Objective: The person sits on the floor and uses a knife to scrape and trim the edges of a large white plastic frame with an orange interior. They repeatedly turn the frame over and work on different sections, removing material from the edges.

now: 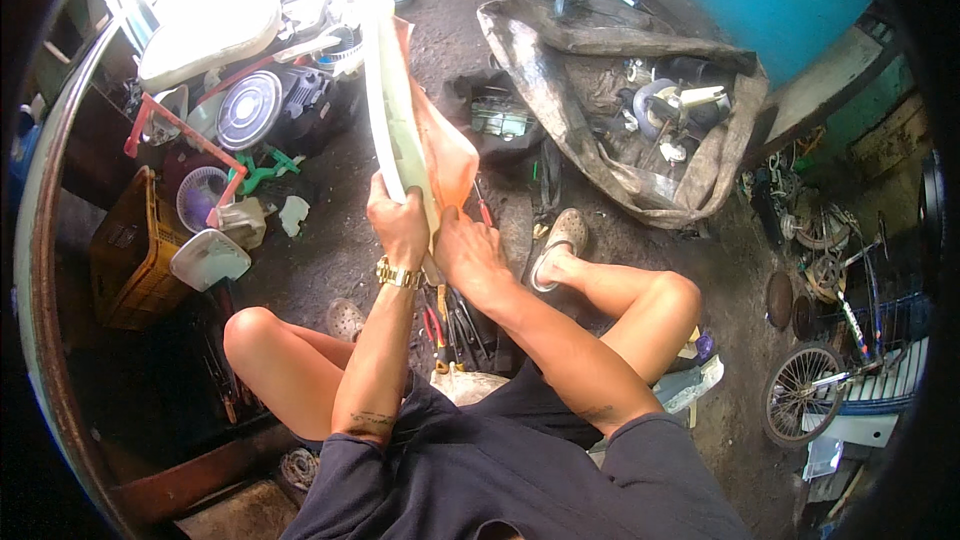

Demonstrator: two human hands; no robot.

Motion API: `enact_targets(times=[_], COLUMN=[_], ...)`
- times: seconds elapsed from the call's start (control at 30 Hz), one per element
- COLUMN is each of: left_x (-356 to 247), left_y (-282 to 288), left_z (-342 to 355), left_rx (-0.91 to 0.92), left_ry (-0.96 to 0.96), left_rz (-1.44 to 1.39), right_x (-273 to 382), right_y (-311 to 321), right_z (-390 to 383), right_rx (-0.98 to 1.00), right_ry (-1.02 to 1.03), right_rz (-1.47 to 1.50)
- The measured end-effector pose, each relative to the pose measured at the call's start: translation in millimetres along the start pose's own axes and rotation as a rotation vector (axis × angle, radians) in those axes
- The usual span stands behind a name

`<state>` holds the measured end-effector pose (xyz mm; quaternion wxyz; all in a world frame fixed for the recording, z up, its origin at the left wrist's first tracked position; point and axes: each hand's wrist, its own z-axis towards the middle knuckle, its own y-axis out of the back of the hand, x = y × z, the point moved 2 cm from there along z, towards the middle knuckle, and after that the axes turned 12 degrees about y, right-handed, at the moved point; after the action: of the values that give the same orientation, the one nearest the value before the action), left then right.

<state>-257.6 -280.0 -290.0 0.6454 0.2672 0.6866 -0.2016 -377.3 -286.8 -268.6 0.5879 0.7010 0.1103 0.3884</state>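
Standing at far left, one yellow crate (pixel 128 265) has contents too dim to tell; just beyond it lie one red frame (pixel 192 140), one purple basket (pixel 192 202) and one round lid (pixel 250 110). One clog (pixel 345 320) of two follows. Between the knees rises one long panel (pixel 402 145), pale leftward, orange rightward: the left hand (pixel 398 228) has its fingers clamped on the lower pale edge, while the right hand (pixel 470 252) curls its fingers against the lower orange side, whether gripping I cannot tell. Several tools (pixel 440 325) lie beneath. Rightward come the second clog (pixel 568 238), one grey sack (pixel 620 185), open, containing scrap parts (pixel 690 100), and one bicycle wheel (pixel 805 395).
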Motion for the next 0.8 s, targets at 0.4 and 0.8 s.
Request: enact_targets(times=[0.4,0.8], left_x=[10.8,-61.4], left_y=[31.6,25.2], left_z=[22.5,-1.1], left_rx=[-0.238,-0.132], left_ry=[-0.549,-0.218], left_rz=[0.551,0.041], right_x=[10.1,32.4], right_y=[-12.1,52.6], right_z=[-9.9,30.4], right_rx=[0.106,-0.075], right_ry=[0.113,0.217], right_rz=[0.036,-0.08])
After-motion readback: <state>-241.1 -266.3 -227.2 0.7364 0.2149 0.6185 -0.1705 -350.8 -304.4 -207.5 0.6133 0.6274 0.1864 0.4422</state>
